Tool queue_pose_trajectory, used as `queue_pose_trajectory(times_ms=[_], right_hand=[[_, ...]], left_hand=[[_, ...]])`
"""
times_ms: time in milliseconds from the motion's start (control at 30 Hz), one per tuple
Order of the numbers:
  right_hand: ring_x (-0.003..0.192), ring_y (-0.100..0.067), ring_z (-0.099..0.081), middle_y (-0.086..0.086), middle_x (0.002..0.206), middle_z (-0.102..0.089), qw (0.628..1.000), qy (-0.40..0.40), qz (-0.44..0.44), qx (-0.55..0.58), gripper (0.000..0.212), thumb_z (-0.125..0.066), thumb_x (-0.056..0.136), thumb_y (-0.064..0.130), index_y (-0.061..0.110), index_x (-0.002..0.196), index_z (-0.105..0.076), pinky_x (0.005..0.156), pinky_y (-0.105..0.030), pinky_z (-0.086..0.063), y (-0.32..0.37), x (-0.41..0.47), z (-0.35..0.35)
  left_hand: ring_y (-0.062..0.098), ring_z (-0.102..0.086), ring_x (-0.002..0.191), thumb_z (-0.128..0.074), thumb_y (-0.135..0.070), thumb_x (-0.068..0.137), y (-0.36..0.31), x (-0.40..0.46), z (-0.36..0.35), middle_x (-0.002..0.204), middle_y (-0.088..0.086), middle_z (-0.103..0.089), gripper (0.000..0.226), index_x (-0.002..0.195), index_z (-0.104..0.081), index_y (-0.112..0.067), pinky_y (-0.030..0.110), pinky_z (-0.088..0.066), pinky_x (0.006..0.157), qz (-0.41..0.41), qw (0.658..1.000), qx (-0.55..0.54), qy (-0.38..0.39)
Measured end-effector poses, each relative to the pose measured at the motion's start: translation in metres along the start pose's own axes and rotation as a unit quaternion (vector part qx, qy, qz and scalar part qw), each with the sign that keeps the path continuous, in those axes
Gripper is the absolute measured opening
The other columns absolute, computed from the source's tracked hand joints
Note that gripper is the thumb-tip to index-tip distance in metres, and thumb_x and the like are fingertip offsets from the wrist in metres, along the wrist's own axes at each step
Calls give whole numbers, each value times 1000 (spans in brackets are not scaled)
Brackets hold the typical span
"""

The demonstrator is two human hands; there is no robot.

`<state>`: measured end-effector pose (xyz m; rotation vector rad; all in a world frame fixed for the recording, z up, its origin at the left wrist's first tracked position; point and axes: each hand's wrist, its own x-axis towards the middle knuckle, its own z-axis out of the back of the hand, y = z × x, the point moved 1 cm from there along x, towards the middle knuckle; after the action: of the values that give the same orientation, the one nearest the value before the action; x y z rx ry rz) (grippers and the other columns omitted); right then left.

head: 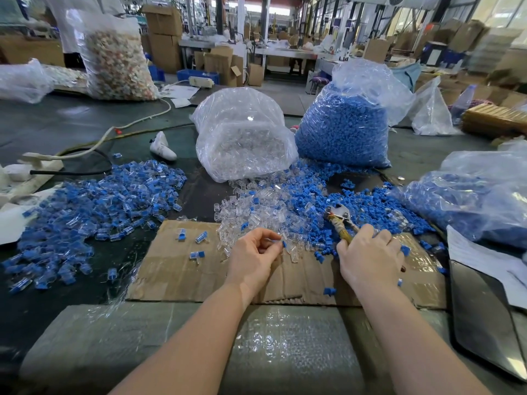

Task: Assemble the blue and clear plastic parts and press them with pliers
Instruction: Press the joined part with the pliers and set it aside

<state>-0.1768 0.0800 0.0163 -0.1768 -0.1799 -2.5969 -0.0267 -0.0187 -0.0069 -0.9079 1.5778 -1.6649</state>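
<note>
Finished pieces (pixel 94 206) lie heaped at far left, out of the way, while the left hand (pixel 253 258) pinches a blue-and-clear part (pixel 286 246) over the cardboard (pixel 176 269), seemingly readying it for the pliers (pixel 339 220) gripped by the right hand (pixel 370 255).

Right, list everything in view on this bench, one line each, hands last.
assembled pieces pile: one heap, blue and clear, left of the cardboard
loose clear parts: one heap, clear, centre
loose blue parts: one heap, blue, right of centre
bag of clear parts: one, clear, behind the heaps
bag of blue parts: one, blue, upright at the back
second blue bag: one, blue, lying at right
cardboard sheet: one, brown, under the hands
pliers: one, metal with wrapped handles, in the right hand
left hand: pinching a small blue-and-clear piece
right hand: gripping the pliers' handles
</note>
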Motion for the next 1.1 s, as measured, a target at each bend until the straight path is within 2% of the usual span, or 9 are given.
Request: queue_pose_trajectory(times_ms=[133,200,267,300,500,600,767,933,1100], right_hand=[[100,-29,-49,-12,110,-52,992,-8,119,39,37,-30,97,43,12,108,-46,88,-38,-38,9,-6,18],[81,-20,-51,-6,93,-53,974,60,153,154,31,-32,97,41,16,90,-48,70,-32,-40,17,-11,29],[58,-13,-41,0,70,-48,935,160,153,276,32,-38,97,36,17,71,-42,52,-28,-28,24,-17,36],[52,-14,-37,0,63,-43,915,200,148,316,34,-40,96,33,16,68,-39,50,-27,-25,27,-20,38],[63,-21,-40,-5,64,-42,853,326,113,392,28,-49,90,27,17,65,-41,64,-36,-34,32,-29,37],[64,-23,-43,-6,65,-45,831,375,95,399,12,-55,78,13,14,70,-46,65,-37,-33,29,-32,37],[72,-25,-41,-6,68,-41,820,400,83,401,13,-48,78,3,14,76,-41,64,-37,-30,30,-36,34],[64,-20,-42,-4,65,-42,811,400,130,407,23,-43,82,-2,16,68,-40,52,-26,-29,33,-37,40],[79,-22,-46,-11,81,-45,810,400,146,402,19,-43,84,-1,15,73,-41,62,-31,-34,34,-37,46]], left_hand=[[4,-60,55,-61,0,86,-1,7,4,69,2,-65,11,87,-63,-12,16,-50,51,31,997,-60,-25],[2,-61,53,-62,0,85,-2,9,4,62,-4,-66,14,83,-63,-14,17,-49,47,40,994,-93,-43],[2,-60,51,-62,1,84,-5,12,4,60,-4,-66,15,81,-63,-13,16,-48,46,45,989,-129,-63],[2,-60,50,-62,2,84,-6,14,4,60,-3,-66,14,81,-63,-11,15,-48,47,46,985,-147,-71],[5,-58,47,-61,2,85,-14,21,9,60,2,-64,11,82,-63,-8,19,-50,46,68,977,-185,-83],[3,-58,45,-60,2,86,-14,23,10,62,4,-62,13,81,-63,-9,18,-47,40,85,976,-175,-102],[4,-57,51,-60,-1,87,-11,25,13,69,5,-61,14,81,-63,-13,15,-45,42,88,979,-136,-122],[10,-56,59,-61,-1,86,-10,29,15,72,6,-63,13,82,-63,-13,19,-47,50,93,982,-106,-124],[9,-56,59,-60,1,86,-13,29,15,72,5,-63,16,80,-62,-13,17,-46,51,90,982,-106,-127]])
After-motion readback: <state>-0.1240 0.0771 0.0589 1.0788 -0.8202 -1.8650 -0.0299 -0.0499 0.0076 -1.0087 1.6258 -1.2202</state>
